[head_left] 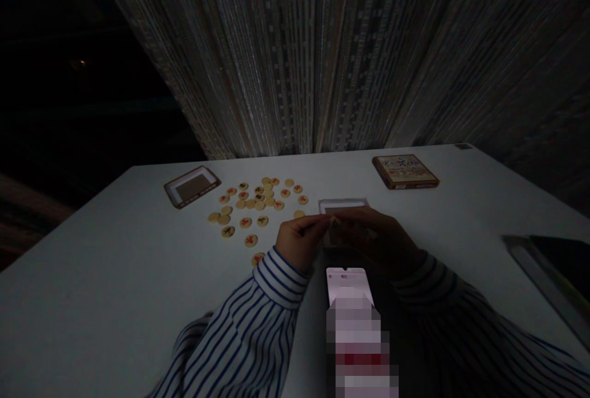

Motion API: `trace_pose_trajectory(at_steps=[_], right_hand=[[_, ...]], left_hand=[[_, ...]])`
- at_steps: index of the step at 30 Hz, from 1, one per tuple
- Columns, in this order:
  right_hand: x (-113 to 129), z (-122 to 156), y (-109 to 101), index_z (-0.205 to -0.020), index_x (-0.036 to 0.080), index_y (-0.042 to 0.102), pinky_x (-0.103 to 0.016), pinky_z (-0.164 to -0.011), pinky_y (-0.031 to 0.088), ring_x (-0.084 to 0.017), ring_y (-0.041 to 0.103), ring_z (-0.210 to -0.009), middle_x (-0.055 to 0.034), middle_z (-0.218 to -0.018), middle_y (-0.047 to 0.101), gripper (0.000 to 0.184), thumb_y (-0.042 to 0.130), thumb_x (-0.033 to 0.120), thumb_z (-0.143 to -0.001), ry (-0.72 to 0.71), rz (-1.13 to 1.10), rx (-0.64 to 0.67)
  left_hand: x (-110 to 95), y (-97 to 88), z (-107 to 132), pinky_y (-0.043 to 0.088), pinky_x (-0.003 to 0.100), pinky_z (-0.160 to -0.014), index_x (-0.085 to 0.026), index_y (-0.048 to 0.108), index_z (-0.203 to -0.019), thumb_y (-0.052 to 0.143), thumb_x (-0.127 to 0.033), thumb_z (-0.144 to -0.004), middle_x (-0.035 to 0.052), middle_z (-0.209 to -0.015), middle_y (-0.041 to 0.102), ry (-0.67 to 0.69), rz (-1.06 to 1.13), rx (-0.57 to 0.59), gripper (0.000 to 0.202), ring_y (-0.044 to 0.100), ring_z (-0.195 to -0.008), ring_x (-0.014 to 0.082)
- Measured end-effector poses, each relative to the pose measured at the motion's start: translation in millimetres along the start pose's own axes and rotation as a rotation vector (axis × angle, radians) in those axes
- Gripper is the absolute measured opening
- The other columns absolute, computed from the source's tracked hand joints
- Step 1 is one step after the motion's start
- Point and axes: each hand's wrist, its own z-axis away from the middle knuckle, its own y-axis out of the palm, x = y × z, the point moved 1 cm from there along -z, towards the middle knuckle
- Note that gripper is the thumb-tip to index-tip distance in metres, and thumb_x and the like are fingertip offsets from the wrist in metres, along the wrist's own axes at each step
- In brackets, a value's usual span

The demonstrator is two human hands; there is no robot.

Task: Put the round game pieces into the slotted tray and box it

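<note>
My left hand (298,239) and my right hand (378,237) meet over the white table (115,275), fingertips pinched together on a small round game piece (335,223). Both wrists wear blue-and-white striped sleeves. Just beyond the fingers lies a small open box tray (343,205). Several pale round pieces (258,201) with red or dark marks lie scattered to the left of my hands. A lit phone (346,284) lies between my forearms.
A brown-rimmed box half (192,186) sits at the far left of the table and a printed brown box lid (404,171) at the far right. A dark flat object (548,269) lies at the right edge. A striped curtain hangs behind the table.
</note>
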Motion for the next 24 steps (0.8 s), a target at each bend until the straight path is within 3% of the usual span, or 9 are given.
trace_pose_trajectory(at_steps=[6,11,16,24], right_hand=[[3.9,-4.1,-2.7,-0.094,0.02,0.065,-0.028,-0.065,0.048,-0.014,0.061,-0.072,-0.0039,-0.08,0.069,0.023,0.046,0.032,-0.086,-0.076,0.104,0.097],[-5.8,-3.6,-6.2,-0.096,0.018,0.063,-0.029,-0.065,0.049,-0.015,0.062,-0.074,-0.006,-0.084,0.069,0.023,0.051,0.033,-0.083,-0.095,0.13,0.079],[-12.3,-10.4,-20.7,-0.095,0.017,0.063,-0.027,-0.065,0.049,-0.015,0.062,-0.073,-0.0062,-0.081,0.068,0.022,0.057,0.028,-0.078,-0.033,0.146,0.081],[-7.5,-38.9,-39.2,-0.093,0.017,0.066,-0.024,-0.06,0.045,-0.013,0.059,-0.065,-0.0029,-0.075,0.068,0.023,0.059,0.027,-0.074,0.112,0.247,0.322]], left_hand=[[3.6,0.9,-1.0,0.053,0.029,-0.07,-0.015,0.072,-0.073,0.065,-0.021,-0.065,0.0059,-0.074,0.072,0.037,-0.008,0.039,0.012,0.065,-0.07,0.0164],[13.8,-3.2,-5.8,0.052,0.028,-0.069,-0.015,0.071,-0.08,0.062,-0.024,-0.069,0.0065,-0.077,0.071,0.117,-0.089,0.048,0.017,0.064,-0.073,0.0164],[27.2,-10.8,-12.3,0.05,0.027,-0.064,-0.015,0.068,-0.092,0.058,-0.024,-0.074,0.0067,-0.082,0.069,0.175,-0.444,0.039,0.023,0.061,-0.067,0.0139],[24.0,-11.0,-9.9,0.049,0.027,-0.071,-0.015,0.065,-0.102,0.053,-0.022,-0.077,0.0071,-0.089,0.067,0.208,-0.72,0.084,0.029,0.061,-0.073,0.0145]])
